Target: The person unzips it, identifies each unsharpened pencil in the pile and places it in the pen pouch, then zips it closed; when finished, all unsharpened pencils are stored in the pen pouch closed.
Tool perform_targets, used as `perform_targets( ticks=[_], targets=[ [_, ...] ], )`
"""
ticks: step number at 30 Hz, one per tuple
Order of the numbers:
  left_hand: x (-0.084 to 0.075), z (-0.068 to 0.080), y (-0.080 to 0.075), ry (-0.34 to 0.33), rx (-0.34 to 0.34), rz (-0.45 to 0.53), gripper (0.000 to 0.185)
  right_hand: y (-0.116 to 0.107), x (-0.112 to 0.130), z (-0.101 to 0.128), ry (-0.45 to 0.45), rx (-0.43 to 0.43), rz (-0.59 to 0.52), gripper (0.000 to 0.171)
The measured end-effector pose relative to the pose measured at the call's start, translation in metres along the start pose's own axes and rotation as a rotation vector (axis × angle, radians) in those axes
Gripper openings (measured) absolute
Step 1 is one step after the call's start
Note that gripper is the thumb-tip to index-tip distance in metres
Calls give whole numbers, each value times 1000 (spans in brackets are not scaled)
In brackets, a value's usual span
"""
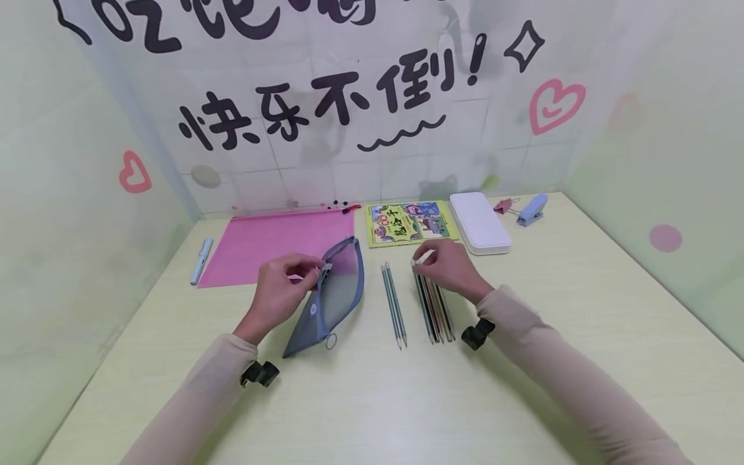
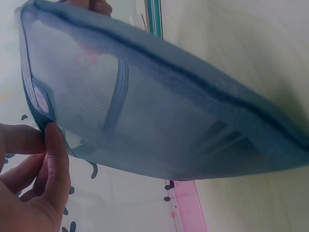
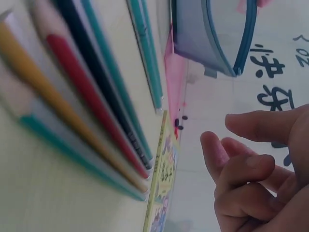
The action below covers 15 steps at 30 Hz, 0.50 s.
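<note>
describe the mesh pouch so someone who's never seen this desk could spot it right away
Start at the pale green table and find the flat pink folder at its back left. Overlapping that folder's right edge is the blue-grey mesh pouch, pinched at its top by the left hand. Unlike the pencils beside it, it is soft, see-through and zip-edged.

Head view looks down; wrist views sit close, sharing the pouch (image 1: 331, 294).
</note>
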<state>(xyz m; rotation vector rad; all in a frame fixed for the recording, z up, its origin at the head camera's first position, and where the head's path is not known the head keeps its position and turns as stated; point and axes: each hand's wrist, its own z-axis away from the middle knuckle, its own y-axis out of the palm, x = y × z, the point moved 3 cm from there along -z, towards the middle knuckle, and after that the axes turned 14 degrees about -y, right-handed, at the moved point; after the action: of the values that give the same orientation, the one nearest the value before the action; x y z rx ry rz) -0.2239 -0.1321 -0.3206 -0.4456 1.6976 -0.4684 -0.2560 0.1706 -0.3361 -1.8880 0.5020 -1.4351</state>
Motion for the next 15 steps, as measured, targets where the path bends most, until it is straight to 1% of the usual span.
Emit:
perform_targets(
  ticks=[3,9,15],
  targets=[
    [0,0,0,-2,2,2,19,1,-8,2,-38,54,53,19],
    [0,1,0,-1,1,-8,18,12,-12,2,-103,220,180,10],
    [1,1,0,-3,2,-8,18,19,-8,1,-111,274,262,13]
  ],
)
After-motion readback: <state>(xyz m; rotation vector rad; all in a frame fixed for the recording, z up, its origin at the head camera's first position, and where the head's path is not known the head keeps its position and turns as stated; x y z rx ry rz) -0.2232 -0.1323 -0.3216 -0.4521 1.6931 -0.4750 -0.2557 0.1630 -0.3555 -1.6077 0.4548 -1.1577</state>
